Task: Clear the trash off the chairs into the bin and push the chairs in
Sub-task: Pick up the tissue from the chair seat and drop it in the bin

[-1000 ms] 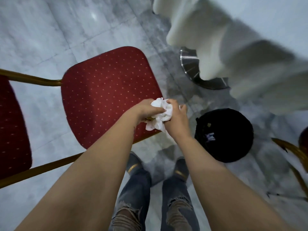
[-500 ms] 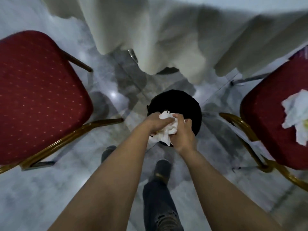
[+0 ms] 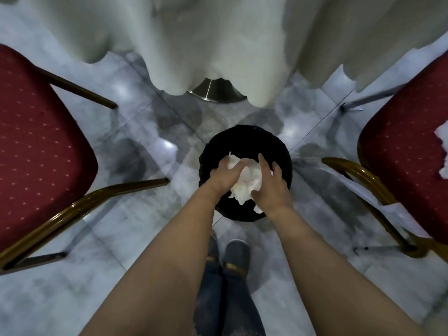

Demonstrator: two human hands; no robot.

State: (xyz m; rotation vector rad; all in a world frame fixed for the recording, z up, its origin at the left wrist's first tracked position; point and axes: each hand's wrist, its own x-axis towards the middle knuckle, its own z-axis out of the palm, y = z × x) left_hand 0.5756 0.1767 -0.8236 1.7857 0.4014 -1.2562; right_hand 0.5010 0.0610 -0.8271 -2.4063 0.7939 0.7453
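Note:
A round black bin [image 3: 282, 151] stands on the marble floor between two red chairs. Directly over its mouth sits a crumpled white tissue wad [image 3: 247, 184] between my two hands. My left hand [image 3: 221, 177] curls around the wad's left side. My right hand [image 3: 272, 186] rests against its right side with the fingers spread and straightened. The left chair's seat [image 3: 36, 146] is bare. On the right chair's seat [image 3: 400, 154] lies another white tissue [image 3: 442, 151], cut off by the frame edge.
A white tablecloth [image 3: 206, 32] hangs down at the top, with the table's metal base [image 3: 213, 93] showing under it. Both chairs have gold metal legs angled toward the bin. A flat white sheet [image 3: 378, 192] lies by the right chair's front edge. My shoes [image 3: 236, 253] stand just behind the bin.
I turned from the left chair and carried the wad over the bin. The right hand's fingers have spread apart where they were clasped before.

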